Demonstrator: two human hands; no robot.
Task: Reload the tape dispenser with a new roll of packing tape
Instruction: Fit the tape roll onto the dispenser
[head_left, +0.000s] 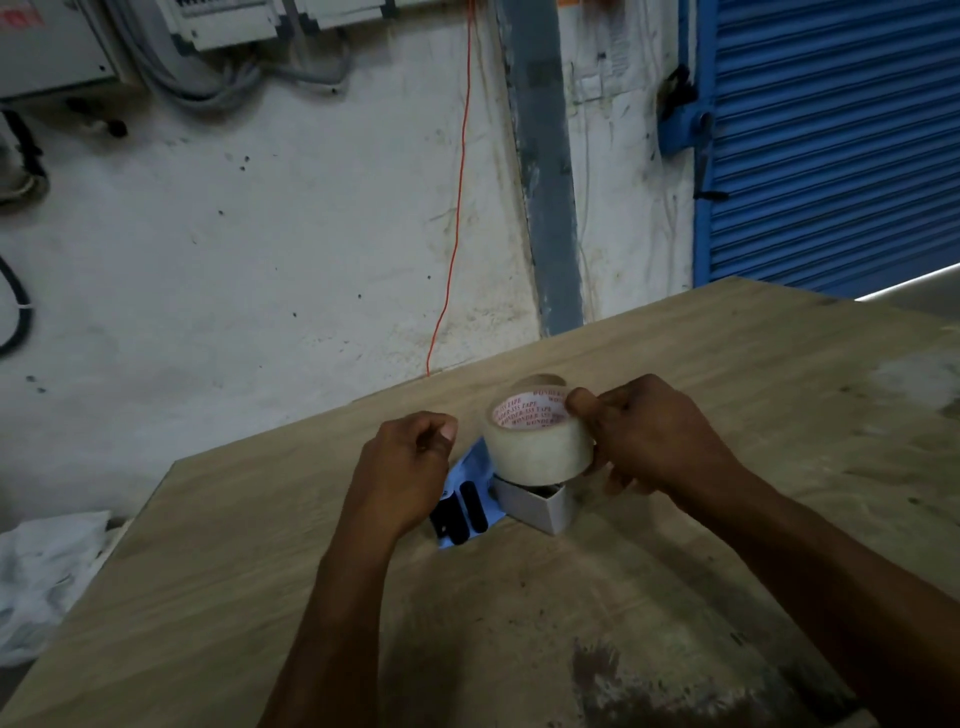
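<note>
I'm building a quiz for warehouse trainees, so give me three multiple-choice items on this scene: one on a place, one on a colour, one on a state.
1. Where is the tape roll?
A. Flat on the table
B. Held above a small white box
C. On the floor

2. What colour is the shutter at the back?
A. Blue
B. Green
C. Yellow

3. What is the right hand doing?
A. Hanging idle
B. Pressing flat on the table
C. Gripping the roll

Answers:
1 B, the roll hangs over the white box on the table.
2 A, its slats are blue.
3 C, thumb and fingers curl round the roll.
</note>
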